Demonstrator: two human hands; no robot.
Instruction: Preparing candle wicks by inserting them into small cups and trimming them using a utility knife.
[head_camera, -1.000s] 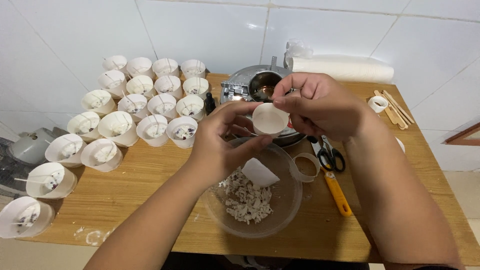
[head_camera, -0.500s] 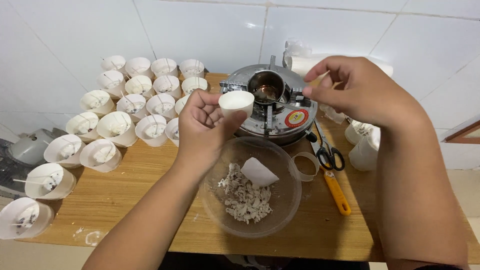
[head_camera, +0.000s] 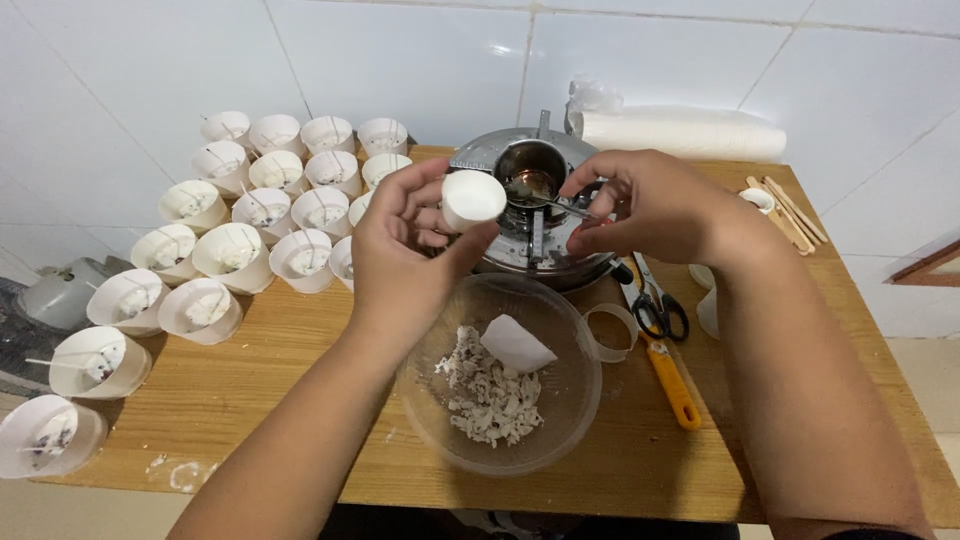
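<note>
My left hand (head_camera: 400, 255) holds a small white paper cup (head_camera: 471, 197), tilted toward the camera, just left of a small metal pot (head_camera: 530, 165) that sits in a round silver heater (head_camera: 560, 262). My right hand (head_camera: 650, 205) hovers at the pot's right side. Its fingers pinch a thin metal spoon (head_camera: 545, 197) whose bowl lies over the pot. Below both hands stands a clear glass bowl (head_camera: 590, 400) holding white wax flakes (head_camera: 490, 395) and a white scoop-like piece (head_camera: 515, 345).
Several white paper cups with wicks (head_camera: 235, 250) crowd the left of the wooden table (head_camera: 250, 400). Black-handled scissors (head_camera: 657, 305), a yellow-handled tool (head_camera: 674, 385) and a clear ring (head_camera: 612, 330) lie to the right. Farther back are wooden sticks (head_camera: 790, 212) and a stacked roll of cups (head_camera: 690, 135).
My right hand let go of the cup, swung up to the right, then came back down to the pot. My left hand carried the cup up and left and tilted it.
</note>
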